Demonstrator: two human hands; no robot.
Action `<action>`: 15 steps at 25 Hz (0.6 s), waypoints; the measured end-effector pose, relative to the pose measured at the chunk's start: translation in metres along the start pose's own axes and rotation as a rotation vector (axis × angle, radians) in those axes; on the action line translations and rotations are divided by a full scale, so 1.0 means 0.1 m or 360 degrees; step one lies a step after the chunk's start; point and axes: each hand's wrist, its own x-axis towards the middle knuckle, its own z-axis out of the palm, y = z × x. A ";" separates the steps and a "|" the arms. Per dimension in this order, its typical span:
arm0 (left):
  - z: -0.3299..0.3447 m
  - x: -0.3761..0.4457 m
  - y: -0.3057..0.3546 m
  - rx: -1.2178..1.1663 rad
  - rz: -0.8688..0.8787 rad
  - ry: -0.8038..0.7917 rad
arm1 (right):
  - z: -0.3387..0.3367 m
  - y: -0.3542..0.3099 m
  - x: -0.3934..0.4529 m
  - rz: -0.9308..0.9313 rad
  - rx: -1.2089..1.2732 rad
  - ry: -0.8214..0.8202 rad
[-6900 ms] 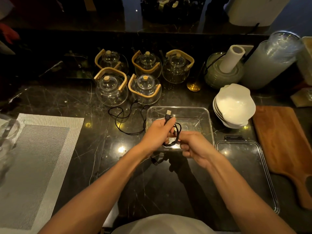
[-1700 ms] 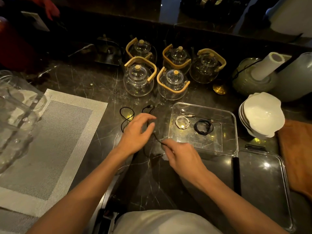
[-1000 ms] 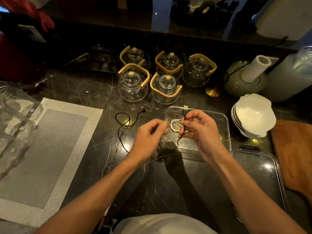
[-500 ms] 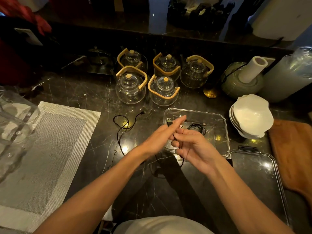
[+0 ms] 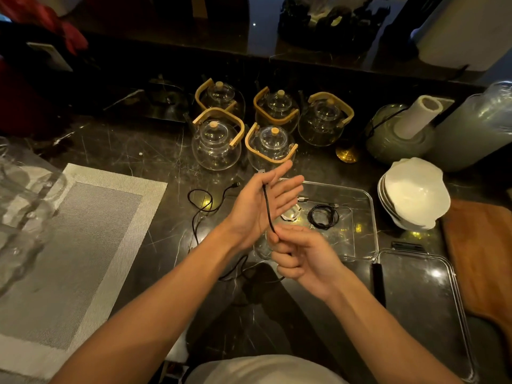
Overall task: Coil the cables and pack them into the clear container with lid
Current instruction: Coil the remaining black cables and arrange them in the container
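Observation:
My left hand (image 5: 255, 206) is raised with its palm up and fingers stretched out flat. A loose black cable (image 5: 266, 206) runs down across that palm, its USB plug sticking up by the index finger. Just below, my right hand (image 5: 302, 253) pinches the same cable. The rest of the cable trails over the dark counter to a loop at the left. Behind my hands stands the clear container (image 5: 372, 217), holding a coiled white cable (image 5: 291, 216) and a coiled black cable (image 5: 322, 216). Its clear lid (image 5: 421, 300) lies flat at the front right.
Several glass teapots (image 5: 216, 145) with bamboo handles stand behind the container. A stack of white bowls (image 5: 415, 192) and a wooden board (image 5: 482, 253) are at the right. A woven grey placemat (image 5: 72, 245) and glassware (image 5: 19, 206) are at the left.
My left hand has turned palm up and spread its fingers, with the cable now laid along it. My right hand has slid down the cable toward me.

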 end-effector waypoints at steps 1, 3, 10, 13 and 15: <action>-0.01 0.00 -0.02 -0.0057 -0.0018 -0.0032 | -0.01 0.00 -0.01 0.0057 0.0066 -0.0052; -0.04 0.01 -0.06 -0.0103 -0.0046 -0.0123 | -0.06 0.01 -0.04 0.0158 0.0196 -0.0157; 0.03 0.02 0.02 -0.0461 -0.0069 -0.0185 | -0.23 0.15 0.02 0.0244 0.0070 -0.0027; 0.09 -0.01 0.24 -0.0761 -0.0054 -0.0255 | -0.36 0.25 0.00 0.0144 -0.0012 0.0078; 0.14 -0.03 0.33 -0.0779 -0.0099 -0.0337 | -0.44 0.28 -0.02 0.0182 0.0172 0.0009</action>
